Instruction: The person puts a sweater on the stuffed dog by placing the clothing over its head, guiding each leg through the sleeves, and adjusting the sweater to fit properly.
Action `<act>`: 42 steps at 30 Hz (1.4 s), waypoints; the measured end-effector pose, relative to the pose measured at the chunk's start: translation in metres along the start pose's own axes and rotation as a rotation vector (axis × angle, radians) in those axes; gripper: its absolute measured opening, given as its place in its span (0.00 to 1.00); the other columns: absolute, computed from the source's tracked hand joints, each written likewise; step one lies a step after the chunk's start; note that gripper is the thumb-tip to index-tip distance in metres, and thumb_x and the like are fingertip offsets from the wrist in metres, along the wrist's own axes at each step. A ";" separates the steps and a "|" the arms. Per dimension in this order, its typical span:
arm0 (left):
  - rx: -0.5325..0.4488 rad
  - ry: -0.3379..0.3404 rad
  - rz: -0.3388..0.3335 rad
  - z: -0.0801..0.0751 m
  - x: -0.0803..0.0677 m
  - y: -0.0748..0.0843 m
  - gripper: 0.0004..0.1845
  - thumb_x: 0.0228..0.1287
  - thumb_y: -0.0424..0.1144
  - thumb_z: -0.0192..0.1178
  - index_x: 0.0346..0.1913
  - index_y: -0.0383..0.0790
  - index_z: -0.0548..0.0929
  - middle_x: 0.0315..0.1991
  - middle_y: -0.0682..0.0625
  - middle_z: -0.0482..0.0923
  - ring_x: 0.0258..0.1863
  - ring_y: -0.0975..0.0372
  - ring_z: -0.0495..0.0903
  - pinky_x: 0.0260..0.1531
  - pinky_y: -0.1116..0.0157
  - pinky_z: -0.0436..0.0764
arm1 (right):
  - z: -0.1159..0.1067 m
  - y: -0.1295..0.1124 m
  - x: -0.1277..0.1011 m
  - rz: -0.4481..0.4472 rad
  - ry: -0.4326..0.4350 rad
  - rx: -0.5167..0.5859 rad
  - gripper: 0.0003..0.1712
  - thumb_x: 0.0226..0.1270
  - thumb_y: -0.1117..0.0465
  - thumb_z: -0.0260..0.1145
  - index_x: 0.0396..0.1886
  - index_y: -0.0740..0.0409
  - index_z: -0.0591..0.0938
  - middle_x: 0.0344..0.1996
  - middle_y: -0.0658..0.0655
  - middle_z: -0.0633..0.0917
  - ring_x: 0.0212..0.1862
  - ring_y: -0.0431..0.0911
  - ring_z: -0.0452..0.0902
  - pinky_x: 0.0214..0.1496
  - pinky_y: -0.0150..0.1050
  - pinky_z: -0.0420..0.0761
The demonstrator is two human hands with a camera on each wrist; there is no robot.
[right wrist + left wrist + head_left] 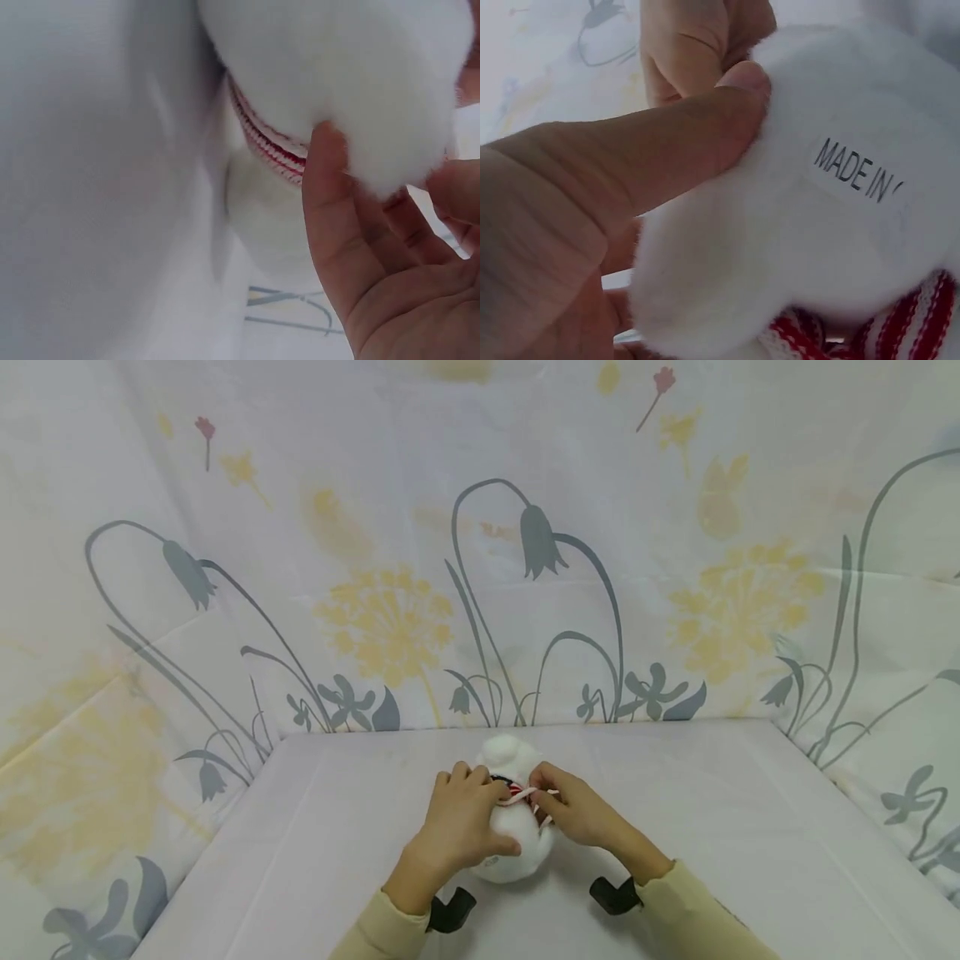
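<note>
Two hands work one white plush toy [512,847]: the left hand [459,827] clasps its body steady while the right hand [576,810] pinches its red-striped ribbon [525,793].

Fluffy white plush toy [512,843] (ribbed woven ribbon [922,319]); smooth matt tablecloth [750,827].

White plush toy [780,247], label reading "MADE IN" [855,174]; red-and-white striped ribbon [900,330] at lower edge. Left hand [577,217] grips it, thumb pressed into the fur.

"MADE IN" tag [859,174], on white plush toy [795,247]
</note>
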State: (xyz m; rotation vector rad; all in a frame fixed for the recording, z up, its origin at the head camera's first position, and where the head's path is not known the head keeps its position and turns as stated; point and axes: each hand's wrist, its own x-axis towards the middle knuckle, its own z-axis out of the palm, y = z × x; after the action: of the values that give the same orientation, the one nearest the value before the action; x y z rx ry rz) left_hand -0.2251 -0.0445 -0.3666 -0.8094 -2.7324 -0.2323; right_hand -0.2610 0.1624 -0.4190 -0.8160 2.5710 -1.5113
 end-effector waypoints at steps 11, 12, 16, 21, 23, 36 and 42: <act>-0.064 -0.134 -0.061 -0.010 0.001 -0.014 0.19 0.44 0.48 0.75 0.35 0.48 0.76 0.34 0.56 0.73 0.37 0.58 0.72 0.33 0.60 0.73 | 0.005 -0.014 -0.002 -0.138 -0.145 0.091 0.04 0.72 0.63 0.57 0.38 0.59 0.74 0.28 0.51 0.77 0.32 0.40 0.71 0.33 0.31 0.71; -0.084 -0.141 -0.073 -0.011 0.002 -0.016 0.19 0.45 0.47 0.74 0.35 0.48 0.75 0.34 0.56 0.73 0.37 0.58 0.73 0.32 0.59 0.74 | 0.006 -0.014 -0.002 -0.142 -0.143 0.094 0.04 0.72 0.63 0.57 0.38 0.59 0.74 0.29 0.51 0.76 0.32 0.40 0.70 0.34 0.31 0.71; -0.130 -0.151 -0.112 -0.013 0.002 -0.027 0.18 0.48 0.45 0.73 0.38 0.47 0.76 0.34 0.54 0.74 0.35 0.58 0.76 0.32 0.58 0.74 | 0.011 -0.012 0.000 -0.097 -0.113 0.085 0.03 0.72 0.64 0.55 0.39 0.59 0.75 0.34 0.53 0.77 0.37 0.42 0.71 0.38 0.32 0.72; -0.161 -0.132 -0.140 -0.013 0.003 -0.041 0.18 0.50 0.45 0.71 0.42 0.45 0.78 0.37 0.52 0.78 0.37 0.57 0.78 0.35 0.56 0.75 | 0.018 -0.006 0.004 -0.022 -0.103 0.047 0.09 0.68 0.70 0.54 0.42 0.57 0.77 0.43 0.54 0.79 0.44 0.46 0.76 0.42 0.36 0.76; -0.200 -0.130 -0.134 -0.012 0.004 -0.046 0.19 0.52 0.45 0.70 0.44 0.44 0.78 0.38 0.51 0.79 0.38 0.57 0.78 0.38 0.55 0.75 | 0.020 -0.003 0.008 0.011 -0.097 0.042 0.09 0.67 0.70 0.56 0.42 0.56 0.78 0.44 0.54 0.79 0.45 0.47 0.77 0.41 0.38 0.78; -0.333 -0.063 -0.151 -0.001 0.007 -0.058 0.14 0.62 0.42 0.64 0.45 0.43 0.72 0.36 0.48 0.78 0.32 0.57 0.76 0.30 0.58 0.74 | 0.026 0.000 0.028 0.027 0.016 0.237 0.05 0.70 0.72 0.52 0.41 0.61 0.73 0.42 0.61 0.80 0.36 0.50 0.82 0.36 0.44 0.83; -0.550 0.042 -0.128 0.020 0.014 -0.042 0.13 0.64 0.45 0.62 0.41 0.44 0.70 0.33 0.50 0.77 0.29 0.61 0.74 0.28 0.65 0.74 | -0.005 -0.005 0.018 -0.021 0.251 0.153 0.03 0.73 0.62 0.55 0.42 0.57 0.72 0.38 0.57 0.77 0.40 0.47 0.78 0.41 0.40 0.81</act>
State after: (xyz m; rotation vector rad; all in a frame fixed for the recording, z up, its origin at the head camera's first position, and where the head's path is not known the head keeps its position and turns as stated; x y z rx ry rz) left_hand -0.2638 -0.0680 -0.3842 -0.7377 -2.7065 -1.0466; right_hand -0.2763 0.1561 -0.4085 -0.6769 2.5736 -1.9012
